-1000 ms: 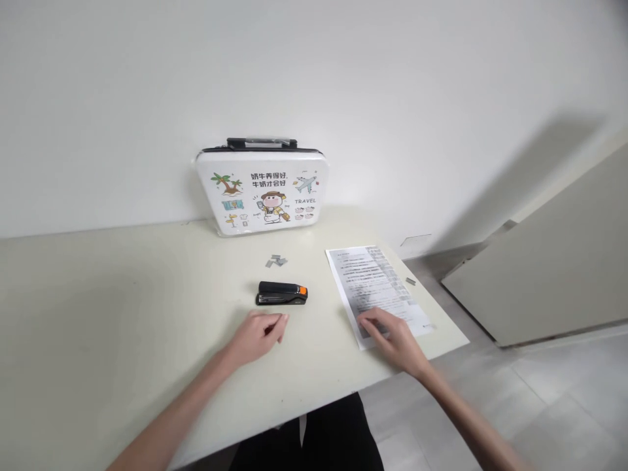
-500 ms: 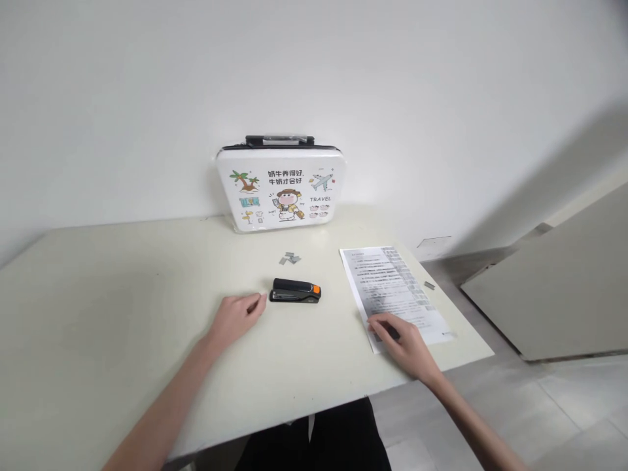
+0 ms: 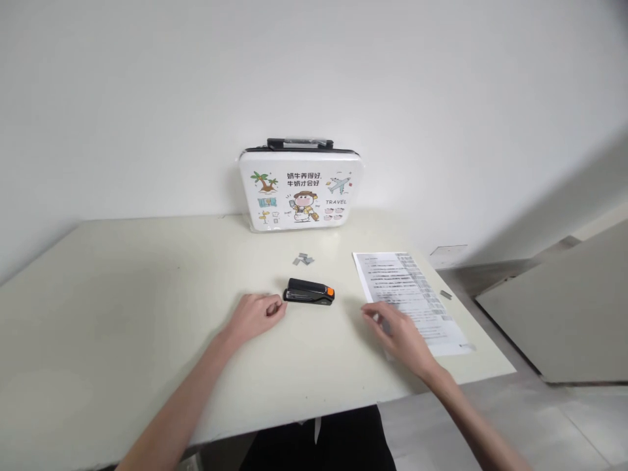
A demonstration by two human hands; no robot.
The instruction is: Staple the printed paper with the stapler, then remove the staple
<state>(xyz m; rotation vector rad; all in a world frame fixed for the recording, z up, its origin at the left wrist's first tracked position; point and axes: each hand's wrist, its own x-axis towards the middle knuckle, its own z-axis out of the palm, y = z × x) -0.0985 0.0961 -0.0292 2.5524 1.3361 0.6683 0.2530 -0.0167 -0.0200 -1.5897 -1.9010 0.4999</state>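
On my feed, one black stapler (image 3: 310,292) lies on the bench (image 3: 122,314) between two hands, fingers released, loosely curled: left hand (image 3: 255,314) just beside it, right hand (image 3: 400,337) over one printed sheet (image 3: 402,288). I count one case (image 3: 300,193), one lone staple strip (image 3: 446,295), and several clustered strips (image 3: 303,260), overlapping.

Both forearms come in from below, bare and angled inward (the left (image 3: 181,409) leaning right, the right (image 3: 466,415) leaning left). The left hand (image 3: 256,315) sits back upward, its fingers (image 3: 271,299) loosely curled toward the thumb (image 3: 275,318). The right hand (image 3: 398,332) is bent likewise, a small hollow showing between index and thumb; whether the tips touch is unclear. The hands stand well apart.
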